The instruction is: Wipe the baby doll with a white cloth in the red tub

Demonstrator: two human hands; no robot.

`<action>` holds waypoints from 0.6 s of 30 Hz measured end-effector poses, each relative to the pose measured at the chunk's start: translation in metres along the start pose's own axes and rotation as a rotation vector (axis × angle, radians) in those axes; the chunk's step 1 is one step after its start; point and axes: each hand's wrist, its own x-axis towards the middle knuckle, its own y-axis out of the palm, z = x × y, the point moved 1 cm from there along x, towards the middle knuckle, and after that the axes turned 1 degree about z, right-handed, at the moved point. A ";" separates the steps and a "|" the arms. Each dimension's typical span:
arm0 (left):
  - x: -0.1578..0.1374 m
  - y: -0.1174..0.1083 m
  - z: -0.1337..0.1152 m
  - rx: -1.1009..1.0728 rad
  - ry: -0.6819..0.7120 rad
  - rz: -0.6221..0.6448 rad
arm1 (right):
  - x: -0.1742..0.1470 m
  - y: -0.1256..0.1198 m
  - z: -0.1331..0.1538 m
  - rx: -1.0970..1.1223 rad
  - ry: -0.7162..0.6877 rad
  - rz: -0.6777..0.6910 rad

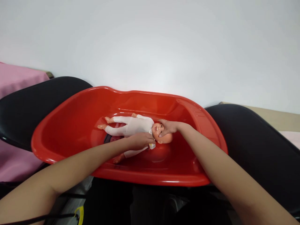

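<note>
Tub [70, 131]: red, mid-frame, resting across two black chairs [28, 106].
Doll [133, 126]: white suit, lying in tub centre, head toward the right.
Left hand [140, 140]: on doll's chest, fingers closed on a small item.
Right hand [168, 127]: fingers spread on doll's head.

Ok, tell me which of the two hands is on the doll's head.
The right hand: it rests on the doll's head, while the left hand lies on the doll's white-clothed chest in the red tub.

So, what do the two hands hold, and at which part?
Both are on the doll in the red tub: the right hand rests on its head, the left hand on its chest and shoulder.
</note>
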 end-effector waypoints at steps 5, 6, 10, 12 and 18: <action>0.005 0.020 -0.007 0.112 0.250 0.034 | -0.002 0.001 0.003 0.017 -0.009 0.001; 0.005 0.024 -0.008 0.150 0.260 0.030 | -0.002 0.000 0.005 0.009 -0.005 0.002; 0.007 0.039 -0.007 0.266 0.286 0.004 | -0.005 -0.002 0.009 0.000 0.003 0.004; 0.009 0.042 -0.006 0.296 0.261 -0.001 | -0.006 -0.002 0.011 0.004 0.006 0.013; 0.010 0.040 -0.006 0.198 0.183 0.118 | -0.006 -0.001 0.012 -0.009 -0.044 0.017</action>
